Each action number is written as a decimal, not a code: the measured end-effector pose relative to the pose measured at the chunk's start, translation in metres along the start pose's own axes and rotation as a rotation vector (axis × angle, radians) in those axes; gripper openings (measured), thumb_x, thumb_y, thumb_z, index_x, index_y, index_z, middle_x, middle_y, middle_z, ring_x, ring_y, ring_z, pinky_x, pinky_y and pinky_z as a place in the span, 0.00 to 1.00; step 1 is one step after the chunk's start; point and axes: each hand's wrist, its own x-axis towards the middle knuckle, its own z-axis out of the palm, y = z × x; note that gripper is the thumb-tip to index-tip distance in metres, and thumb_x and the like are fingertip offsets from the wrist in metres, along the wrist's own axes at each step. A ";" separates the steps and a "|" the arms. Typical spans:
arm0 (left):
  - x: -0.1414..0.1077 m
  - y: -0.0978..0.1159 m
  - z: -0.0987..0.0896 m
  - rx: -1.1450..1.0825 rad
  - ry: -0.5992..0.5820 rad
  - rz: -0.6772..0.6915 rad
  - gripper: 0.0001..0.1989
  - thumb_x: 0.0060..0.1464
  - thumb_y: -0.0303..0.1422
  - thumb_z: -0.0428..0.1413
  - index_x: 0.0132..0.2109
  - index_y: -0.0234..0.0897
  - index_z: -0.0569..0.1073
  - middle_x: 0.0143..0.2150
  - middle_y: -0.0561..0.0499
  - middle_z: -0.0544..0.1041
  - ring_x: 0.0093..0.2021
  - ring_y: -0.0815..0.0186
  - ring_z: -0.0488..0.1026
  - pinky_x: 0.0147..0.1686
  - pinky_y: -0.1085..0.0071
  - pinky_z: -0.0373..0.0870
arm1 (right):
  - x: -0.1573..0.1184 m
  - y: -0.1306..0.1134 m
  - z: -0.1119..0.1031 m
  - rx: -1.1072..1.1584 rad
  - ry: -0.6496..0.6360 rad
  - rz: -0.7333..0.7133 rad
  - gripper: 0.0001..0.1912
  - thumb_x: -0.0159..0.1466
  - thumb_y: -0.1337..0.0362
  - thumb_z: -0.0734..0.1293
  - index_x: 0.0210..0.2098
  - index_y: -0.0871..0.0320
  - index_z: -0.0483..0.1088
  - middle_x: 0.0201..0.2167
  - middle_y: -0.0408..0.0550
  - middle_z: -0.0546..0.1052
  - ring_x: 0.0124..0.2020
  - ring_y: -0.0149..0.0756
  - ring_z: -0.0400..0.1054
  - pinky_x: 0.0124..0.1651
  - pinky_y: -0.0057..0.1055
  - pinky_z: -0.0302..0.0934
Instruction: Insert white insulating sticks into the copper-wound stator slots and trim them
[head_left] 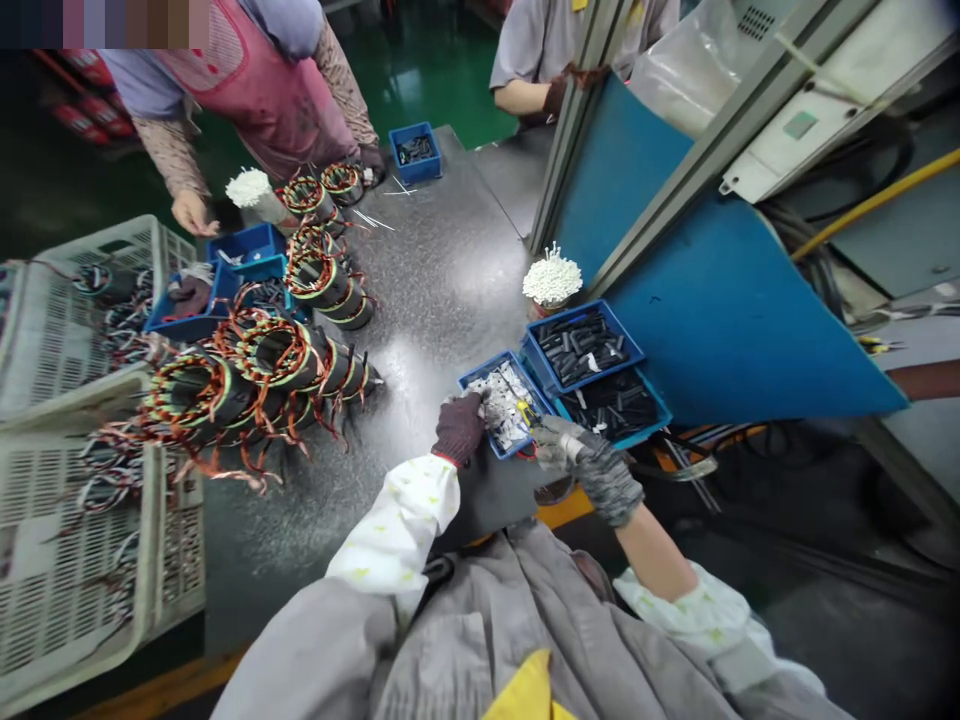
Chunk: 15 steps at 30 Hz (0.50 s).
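My left hand (459, 428), in a dark maroon glove, is at the left rim of a small blue bin (489, 440). Its fingers are curled, and whatever they pinch is hidden. White small pieces (504, 392) fill this bin. On the other side, my right hand (596, 470) wears a grey knit glove and reaches over the bin's right side. Its fingers close around the end of a small yellow-and-black tool (527, 412), whose exact kind is unclear. Two more blue bins, holding black sleeve pieces (581, 348), stand just beyond my right hand.
Wire-wound motor stators (277, 350) stand in rows on the metal table (427, 260) at left. A bundle of white sticks (553, 277) stands behind the bins. A blue panel (697, 290) and metal posts border the right. White crates (67, 560) stand left; two co-workers (262, 90) are opposite.
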 end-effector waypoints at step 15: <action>-0.009 -0.038 0.006 0.081 0.108 -0.030 0.23 0.61 0.40 0.54 0.62 0.47 0.72 0.65 0.50 0.72 0.65 0.56 0.66 0.62 0.59 0.65 | 0.049 -0.030 0.048 -0.636 -0.169 -0.361 0.12 0.62 0.56 0.68 0.42 0.51 0.81 0.49 0.51 0.82 0.52 0.47 0.74 0.63 0.42 0.63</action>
